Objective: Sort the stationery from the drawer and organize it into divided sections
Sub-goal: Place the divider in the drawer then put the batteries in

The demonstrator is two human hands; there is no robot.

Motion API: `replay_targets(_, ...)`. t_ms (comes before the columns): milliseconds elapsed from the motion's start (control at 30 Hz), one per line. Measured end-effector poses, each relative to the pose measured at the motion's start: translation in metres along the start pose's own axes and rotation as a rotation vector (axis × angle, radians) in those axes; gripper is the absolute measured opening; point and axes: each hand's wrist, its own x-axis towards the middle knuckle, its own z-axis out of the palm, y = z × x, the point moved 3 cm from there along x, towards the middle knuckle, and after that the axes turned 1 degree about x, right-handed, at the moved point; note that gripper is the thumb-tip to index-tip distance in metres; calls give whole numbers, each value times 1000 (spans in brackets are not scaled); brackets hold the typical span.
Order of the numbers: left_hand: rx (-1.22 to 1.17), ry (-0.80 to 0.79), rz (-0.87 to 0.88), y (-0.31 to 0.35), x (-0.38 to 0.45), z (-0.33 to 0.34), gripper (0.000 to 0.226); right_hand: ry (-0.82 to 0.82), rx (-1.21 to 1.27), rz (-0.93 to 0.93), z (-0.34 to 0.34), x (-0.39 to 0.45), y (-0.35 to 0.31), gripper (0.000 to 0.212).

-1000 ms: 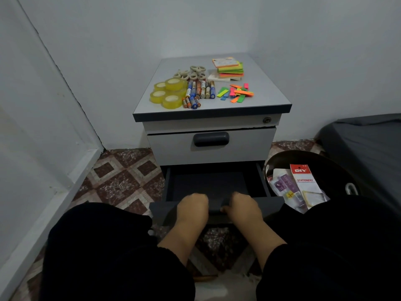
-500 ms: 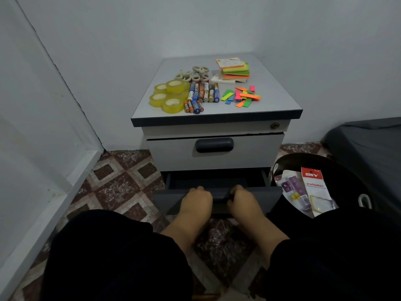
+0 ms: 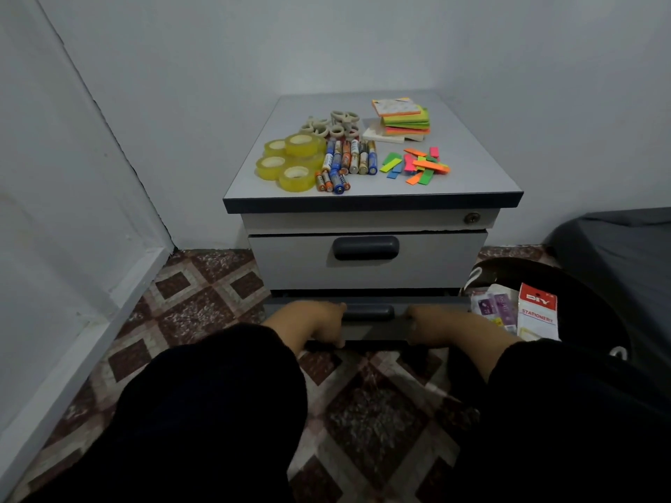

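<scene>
A grey cabinet (image 3: 483, 177) carries the sorted stationery on its top: yellow tape rolls (image 3: 290, 165), small white tape rings (image 3: 334, 127), a row of batteries and pens (image 3: 348, 159), stacked sticky note pads (image 3: 403, 119) and loose neon paper flags (image 3: 417, 165). The bottom drawer (image 3: 374, 330) stands almost flush with the cabinet, and its inside is hidden. My left hand (image 3: 316, 321) and my right hand (image 3: 432, 321) rest on its front, one on each side of the dark handle (image 3: 368, 312), fingers curled over the panel.
The middle drawer (image 3: 290, 263) is closed. A black bag (image 3: 588, 306) at the right holds a red and white stationery packet (image 3: 537, 310) and purple wrappers. A dark bed (image 3: 624, 241) lies behind it. A white wall (image 3: 72, 212) runs along the left of the patterned tile floor.
The bottom drawer has slid in from wide open to nearly closed. Both hands moved forward with it and spread apart to either side of the handle.
</scene>
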Motion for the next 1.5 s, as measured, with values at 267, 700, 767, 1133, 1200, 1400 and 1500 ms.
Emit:
replay_targets(267, -1488, 267, -67, -8, -12, -25, 31, 73, 181, 63, 23, 13, -1, 48)
replay_targets(700, -2031, 213, 183, 20, -1, -23, 40, 186, 896, 206, 32, 30, -11, 39)
replay_targets(767, -2034, 211, 180, 21, -2, -23, 42, 175, 943, 207, 29, 31, -11, 41)
replay_targets(1133, -1988, 206, 162, 21, -14, -21, 50, 202, 352, -2, 5, 19, -13, 46)
replay_targets(1200, -1976, 193, 157, 20, -17, -18, 50, 374, 75, -61, -10, 6, -20, 33)
replay_targets(1400, -1964, 163, 139, 18, -33, -5, 52, 1220, 139, -456, -56, -47, -35, 26)
replay_targets(1500, -1945, 114, 122, 18, -45, 4, 49, 1052, 122, -336, -60, -39, -31, 37)
